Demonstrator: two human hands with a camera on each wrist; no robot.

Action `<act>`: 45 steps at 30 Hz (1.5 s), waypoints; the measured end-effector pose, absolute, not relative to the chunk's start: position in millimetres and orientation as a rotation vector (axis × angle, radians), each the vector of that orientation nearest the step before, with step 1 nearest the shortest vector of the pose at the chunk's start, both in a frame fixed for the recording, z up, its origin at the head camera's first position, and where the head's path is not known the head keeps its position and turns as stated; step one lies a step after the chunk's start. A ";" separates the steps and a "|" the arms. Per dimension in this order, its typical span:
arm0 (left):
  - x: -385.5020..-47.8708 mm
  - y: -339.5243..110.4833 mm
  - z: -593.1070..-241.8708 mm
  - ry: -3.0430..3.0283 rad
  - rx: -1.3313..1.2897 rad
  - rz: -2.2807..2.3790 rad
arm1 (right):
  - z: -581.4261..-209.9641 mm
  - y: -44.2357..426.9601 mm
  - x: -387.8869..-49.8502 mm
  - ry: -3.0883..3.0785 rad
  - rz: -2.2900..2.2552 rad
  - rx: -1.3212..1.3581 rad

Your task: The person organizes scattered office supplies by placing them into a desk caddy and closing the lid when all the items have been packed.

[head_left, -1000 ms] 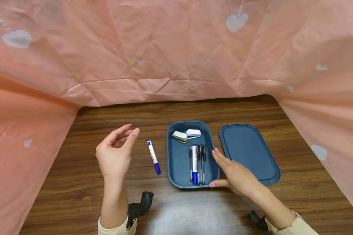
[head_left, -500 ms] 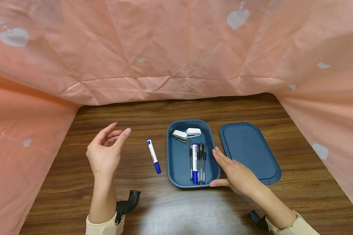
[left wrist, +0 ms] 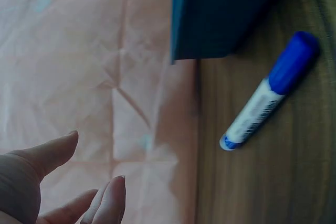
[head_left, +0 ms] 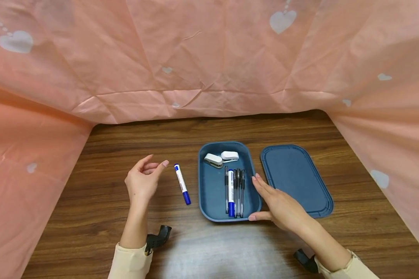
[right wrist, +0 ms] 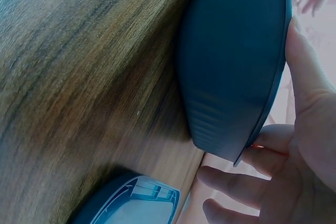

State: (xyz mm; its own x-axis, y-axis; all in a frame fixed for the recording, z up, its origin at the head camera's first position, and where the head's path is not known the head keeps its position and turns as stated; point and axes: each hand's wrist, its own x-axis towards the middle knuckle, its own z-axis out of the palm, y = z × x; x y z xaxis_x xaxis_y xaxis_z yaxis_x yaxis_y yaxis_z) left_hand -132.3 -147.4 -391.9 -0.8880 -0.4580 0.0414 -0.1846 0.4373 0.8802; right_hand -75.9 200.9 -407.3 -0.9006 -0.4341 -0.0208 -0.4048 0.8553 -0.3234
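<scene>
Over the wooden table (head_left: pixel 77 217), the left hand (head_left: pixel 142 181) is raised near the loose marker (head_left: pixel 182 184), its grip parted! At the blue box (head_left: pixel 211 197), right of that marker, the rim is touched by the right hand (head_left: pixel 281 207), thumb and fingers spread.

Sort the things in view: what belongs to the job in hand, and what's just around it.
Likely the job:
blue box
loose marker
boxed marker
black pens
white staplers
lid

Likely just surroundings:
pink cloth
wooden table
black wrist mounts
</scene>
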 end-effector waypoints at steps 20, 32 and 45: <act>-140.2 -120.6 -443.7 -2.638 0.542 -1.399 | -407.0 201.5 -75.7 2.937 -0.494 -0.671; -146.0 -110.1 -458.0 -2.681 0.518 -1.321 | -406.8 201.2 -75.7 2.934 -0.504 -0.672; -150.0 -107.3 -463.3 -2.707 0.478 -1.260 | -406.2 201.8 -76.0 2.930 -0.493 -0.669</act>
